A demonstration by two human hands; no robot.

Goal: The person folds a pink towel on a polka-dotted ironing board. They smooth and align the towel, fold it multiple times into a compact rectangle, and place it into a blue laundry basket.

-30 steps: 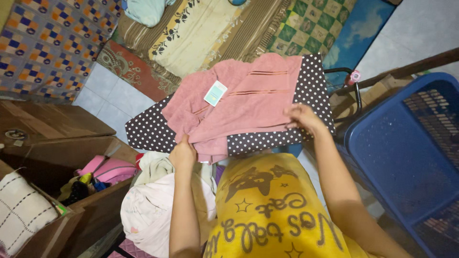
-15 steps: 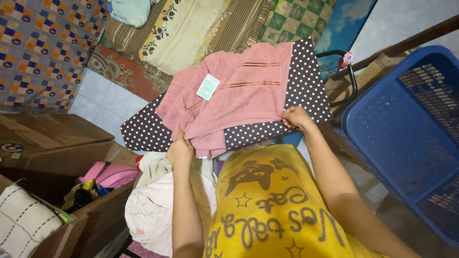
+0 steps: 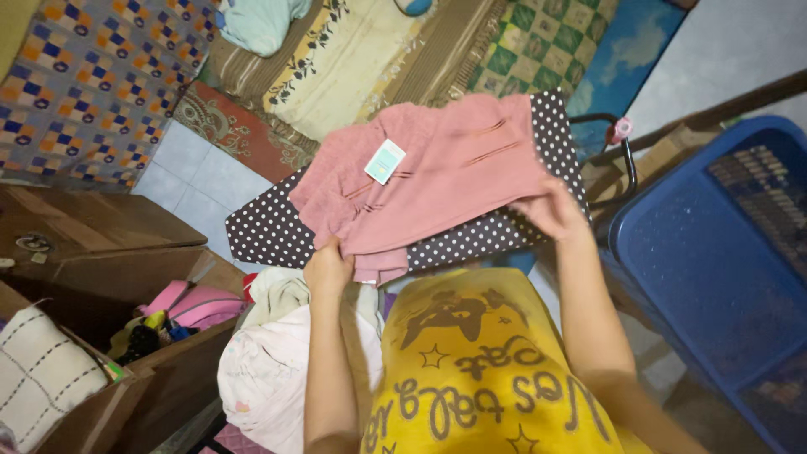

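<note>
- Nearest the camera is the person's yellow shirt [image 3: 487, 378] with dark lettering and a cat figure, filling the bottom middle of the view.
- Just left of it a heap of white and pale pink laundry [image 3: 269, 361] lies bunched, and further left an open wooden box [image 3: 126, 336] holds a pink bag and small dark items.
- The left hand [image 3: 328, 267] has its grip closed on the near lower corner of the pink towel [image 3: 437, 181], fingers pinching the folded cloth at the worktop's near edge.
- The right hand [image 3: 551, 208] is blurred; it lies on the towel's right near edge, and whether its grip pinches the cloth or only presses on it I cannot tell.
- The pink towel is spread, partly folded and creased, across the worktop, a brown ironing board with white dots [image 3: 269, 231]; a small pale tag [image 3: 385, 161] sits on the towel's upper left part.
- To the right stands a blue plastic basket [image 3: 714, 252], just beside the board's end, with a black metal frame [image 3: 622, 160] between them.
- Farthest off, patterned mats and blankets [image 3: 353, 50] cover the tiled floor [image 3: 197, 172], a checkered one at left, a striped cream one in the middle.
</note>
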